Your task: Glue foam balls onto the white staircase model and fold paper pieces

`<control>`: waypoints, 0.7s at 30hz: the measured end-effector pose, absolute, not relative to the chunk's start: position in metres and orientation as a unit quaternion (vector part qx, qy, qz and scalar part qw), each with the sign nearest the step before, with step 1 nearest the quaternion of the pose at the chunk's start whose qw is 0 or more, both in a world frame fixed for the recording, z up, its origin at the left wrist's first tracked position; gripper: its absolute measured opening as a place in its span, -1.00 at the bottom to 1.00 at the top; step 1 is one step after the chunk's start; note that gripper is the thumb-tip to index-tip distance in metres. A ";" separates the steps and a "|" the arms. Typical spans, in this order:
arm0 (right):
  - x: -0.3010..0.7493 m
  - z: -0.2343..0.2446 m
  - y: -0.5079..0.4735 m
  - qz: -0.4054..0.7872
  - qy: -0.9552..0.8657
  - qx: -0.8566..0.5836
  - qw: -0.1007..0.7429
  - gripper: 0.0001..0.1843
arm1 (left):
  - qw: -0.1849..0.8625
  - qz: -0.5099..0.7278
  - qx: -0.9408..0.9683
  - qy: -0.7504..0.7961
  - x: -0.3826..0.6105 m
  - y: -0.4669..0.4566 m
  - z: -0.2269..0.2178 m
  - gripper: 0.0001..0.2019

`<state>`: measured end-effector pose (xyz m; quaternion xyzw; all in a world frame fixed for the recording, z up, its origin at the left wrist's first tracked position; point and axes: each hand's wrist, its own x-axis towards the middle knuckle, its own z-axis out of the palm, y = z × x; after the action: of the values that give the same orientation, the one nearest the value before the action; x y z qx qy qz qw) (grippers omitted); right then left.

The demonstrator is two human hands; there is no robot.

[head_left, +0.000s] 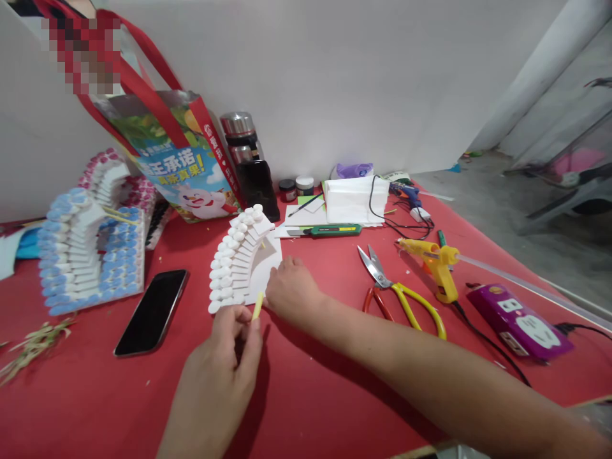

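Between the thumb and fingers of my left hand (234, 357) is a short pale-yellow strip (258, 306), pinched and pointing up near the front of a white craft model (232, 264). The model is a curved row of white steps, edged with several white oval pieces, on a white base board (268, 271). My right hand (292, 290) is closed at the right edge of that board, its fingers curled and pressed together; its fingertips are partly hidden. A small yellowish piece (262, 244) shows inside the curve.
Scissors (385, 274), a yellow glue gun (433, 261) and a purple packet (519, 322) lie right. A green utility knife (335, 230) lies behind. Left are a phone (152, 312), a blue-and-white model (90, 252) and a shopping bag (191, 166). A flask (239, 127) stands at the back.
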<state>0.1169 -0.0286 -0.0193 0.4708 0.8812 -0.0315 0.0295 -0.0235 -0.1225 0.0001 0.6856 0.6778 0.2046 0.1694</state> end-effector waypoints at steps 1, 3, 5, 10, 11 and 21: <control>0.119 -0.016 -0.029 -0.036 0.879 0.475 0.029 -0.53 | 0.176 0.200 0.688 0.675 -0.021 -0.121 0.000 -0.85; 0.130 -0.009 -0.034 -0.038 0.873 0.486 0.024 -0.55 | 0.192 0.189 0.694 0.667 -0.018 -0.118 -0.002 -0.83; 0.151 0.000 -0.049 -0.030 0.868 0.495 0.013 -0.56 | 0.205 0.180 0.703 0.657 -0.014 -0.114 -0.004 -0.80; 0.233 -0.002 -0.115 0.027 0.768 0.639 0.027 -0.83 | 0.264 0.153 0.721 0.623 0.009 -0.100 -0.005 -0.81; 0.249 -0.008 -0.128 0.049 0.734 0.677 0.026 -0.80 | 0.275 0.159 0.726 0.610 0.015 -0.096 -0.005 -0.83; 0.286 -0.053 -0.156 0.075 0.714 0.696 -0.031 -0.43 | 0.500 0.325 0.567 0.568 0.052 -0.061 -0.037 -0.77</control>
<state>0.2856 -0.1555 -0.0532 0.6955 0.7139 0.0754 -0.0309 0.0521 -0.0607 -0.0367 0.5675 0.5676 0.3247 0.5004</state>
